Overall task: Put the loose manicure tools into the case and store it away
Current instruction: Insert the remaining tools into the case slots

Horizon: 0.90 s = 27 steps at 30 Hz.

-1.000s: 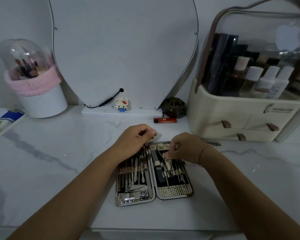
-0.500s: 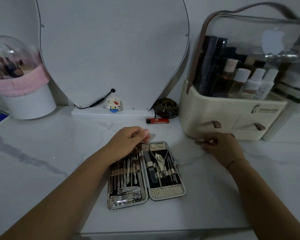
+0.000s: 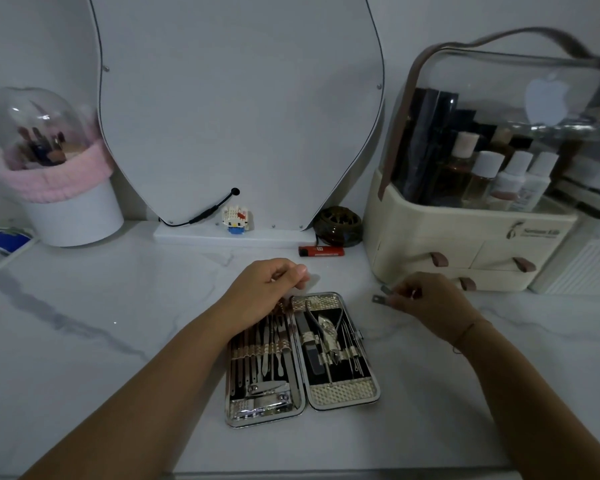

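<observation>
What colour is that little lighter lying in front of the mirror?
The lighter is red with a dark end, seen clearly in the head view.

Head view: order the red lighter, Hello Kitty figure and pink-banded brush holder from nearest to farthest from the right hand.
From the right hand, which pinches a small metal tool:
1. Red lighter, just left and behind.
2. Hello Kitty figure, farther left at the mirror base.
3. Pink-banded brush holder, at the far left.

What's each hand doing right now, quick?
Left hand: fingers curled, resting on the top of the open case; whether it grips anything cannot be told.
Right hand: pinching a small metal tool.
</observation>
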Tool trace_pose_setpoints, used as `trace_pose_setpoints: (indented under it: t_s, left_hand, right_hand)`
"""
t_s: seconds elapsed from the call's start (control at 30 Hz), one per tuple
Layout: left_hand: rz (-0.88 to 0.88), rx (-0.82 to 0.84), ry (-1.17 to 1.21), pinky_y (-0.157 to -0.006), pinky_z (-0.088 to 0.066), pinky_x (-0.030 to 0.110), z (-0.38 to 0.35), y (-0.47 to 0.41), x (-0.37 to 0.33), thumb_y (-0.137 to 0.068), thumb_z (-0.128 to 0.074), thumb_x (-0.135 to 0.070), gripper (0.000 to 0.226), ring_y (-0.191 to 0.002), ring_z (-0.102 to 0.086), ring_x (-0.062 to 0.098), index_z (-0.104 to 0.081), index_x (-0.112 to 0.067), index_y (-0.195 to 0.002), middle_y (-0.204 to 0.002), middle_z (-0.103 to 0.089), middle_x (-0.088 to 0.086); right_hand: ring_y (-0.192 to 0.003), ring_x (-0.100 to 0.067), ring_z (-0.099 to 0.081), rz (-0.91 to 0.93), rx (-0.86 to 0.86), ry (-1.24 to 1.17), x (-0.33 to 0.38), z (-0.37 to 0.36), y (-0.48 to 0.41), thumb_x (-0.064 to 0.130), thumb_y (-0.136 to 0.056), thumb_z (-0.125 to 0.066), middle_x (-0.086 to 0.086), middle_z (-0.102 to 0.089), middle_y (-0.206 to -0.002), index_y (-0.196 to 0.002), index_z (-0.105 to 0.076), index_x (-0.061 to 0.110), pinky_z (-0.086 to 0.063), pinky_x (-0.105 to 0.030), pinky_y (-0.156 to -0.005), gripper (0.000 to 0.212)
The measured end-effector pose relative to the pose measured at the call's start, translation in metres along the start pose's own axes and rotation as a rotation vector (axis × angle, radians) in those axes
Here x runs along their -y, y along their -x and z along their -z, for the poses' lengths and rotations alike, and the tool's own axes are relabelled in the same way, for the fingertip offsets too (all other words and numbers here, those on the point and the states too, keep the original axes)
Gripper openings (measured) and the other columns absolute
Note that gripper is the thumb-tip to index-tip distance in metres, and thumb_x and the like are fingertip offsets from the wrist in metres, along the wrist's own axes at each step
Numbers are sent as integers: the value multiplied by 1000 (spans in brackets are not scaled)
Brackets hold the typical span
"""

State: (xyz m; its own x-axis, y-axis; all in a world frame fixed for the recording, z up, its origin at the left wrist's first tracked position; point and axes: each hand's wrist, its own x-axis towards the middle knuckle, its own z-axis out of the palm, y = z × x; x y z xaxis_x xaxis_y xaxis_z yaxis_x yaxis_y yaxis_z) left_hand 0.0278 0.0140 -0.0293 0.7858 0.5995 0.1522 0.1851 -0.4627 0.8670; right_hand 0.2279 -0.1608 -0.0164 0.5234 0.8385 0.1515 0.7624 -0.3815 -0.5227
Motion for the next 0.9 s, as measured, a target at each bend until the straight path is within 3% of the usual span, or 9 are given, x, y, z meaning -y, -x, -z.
trace_pose_setpoints:
  t_s: [0.13,0.23,0.33,0.43,0.57,0.7,0.8,0.9]
  left_hand:
    - [-28,-12,20,-86,-48,26,-2,2,-8,-90,-53,-39,25,-93,-64,3,-73,-26,-98,-92,-73,-13]
    - [-48,-43,88,-82,-48,29,-1,4,-11,-86,-58,-38,25,-85,-66,8,-76,-22,-92,-83,-75,-8]
    - [-47,-62,153,-79,-49,28,1,3,-11,-87,-60,-32,23,-72,-62,5,-77,-17,-88,-75,-75,-5]
    - [-54,-54,124,-80,-51,32,-1,2,-11,-86,-63,-31,19,-73,-65,8,-77,-18,-85,-74,-75,-5]
    - [-45,-71,42,-78,-52,38,-1,0,-9,-87,-62,-30,20,-72,-65,19,-75,-24,-72,-69,-73,-4]
    - [11,-114,49,-74,-48,32,0,-1,-9,-89,-60,-30,26,-66,-59,11,-71,-25,-66,-59,-66,-8]
    - [56,-133,95,-77,-48,30,0,-1,-9,-89,-60,-32,30,-72,-64,16,-71,-26,-62,-57,-66,-9]
    - [89,-126,131,-79,-49,28,0,-1,-9,-89,-59,-32,40,-79,-69,17,-67,-31,-50,-57,-67,-9]
  right_hand:
    - [-58,-2,-53,92,79,-271,46,-1,-7,29,-78,-68,5,-60,-64,-71,-67,23,-45,-13,-58,9]
    - [-49,5,-50,139,99,-397,70,-10,-14,22,-79,-68,8,-58,-59,-80,-71,14,-39,-4,-49,9]
    - [-43,5,-47,118,62,-498,76,-21,-19,17,-78,-69,7,-57,-56,-76,-71,14,-36,-4,-45,4]
    - [-44,5,-49,94,71,-562,74,-30,-21,15,-77,-71,7,-60,-57,-75,-71,10,-37,-4,-46,6]
    - [-44,3,-47,98,45,-625,71,-35,-20,15,-78,-69,11,-57,-49,-70,-69,11,-37,-9,-48,8]
    - [-41,-7,-37,86,52,-893,69,-32,-19,8,-85,-59,8,-51,-41,-79,-58,-9,-33,-22,-50,18]
    - [-55,-19,-48,99,43,-1008,71,-31,-16,5,-85,-56,3,-63,-55,-73,-58,1,-43,-27,-59,13]
    - [-56,-14,-50,122,39,-1037,70,-31,-16,3,-86,-55,2,-64,-61,-74,-61,8,-47,-24,-63,14]
